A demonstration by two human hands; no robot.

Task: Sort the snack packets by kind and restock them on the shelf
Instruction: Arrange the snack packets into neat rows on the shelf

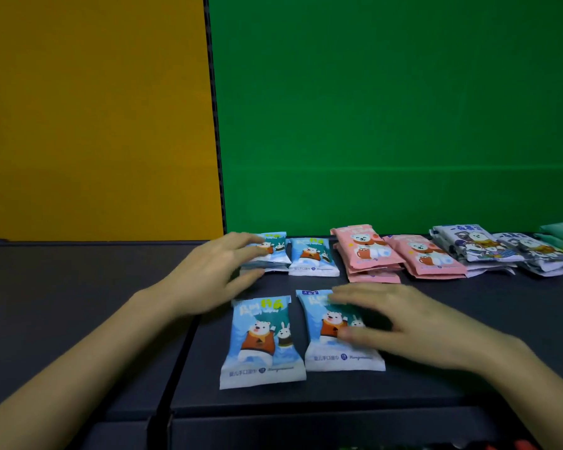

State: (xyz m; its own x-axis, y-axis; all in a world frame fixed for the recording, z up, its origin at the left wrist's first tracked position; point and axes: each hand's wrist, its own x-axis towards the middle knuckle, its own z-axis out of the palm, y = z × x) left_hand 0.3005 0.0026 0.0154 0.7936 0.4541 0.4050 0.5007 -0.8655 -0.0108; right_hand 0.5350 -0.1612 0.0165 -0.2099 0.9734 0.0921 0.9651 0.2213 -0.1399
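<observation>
You're grouping blues, centre frame: right hand (403, 323) flat on lower-right packet (325, 349), left hand (218, 271) on upper stack (273, 251), grip unclear. Next: stack them squarely.

Flat mustard-yellow wall panel (91, 118) at left meets bright green wall panel (397, 108) at right along thin black vertical strip (214, 125). Dark grey matte surface (62, 287) spans foreground, dimly lit.

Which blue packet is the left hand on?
The back-left blue packet, farthest from the pink packets: left hand fingers rest on it. Right hand covers the front-right blue packet.
</observation>
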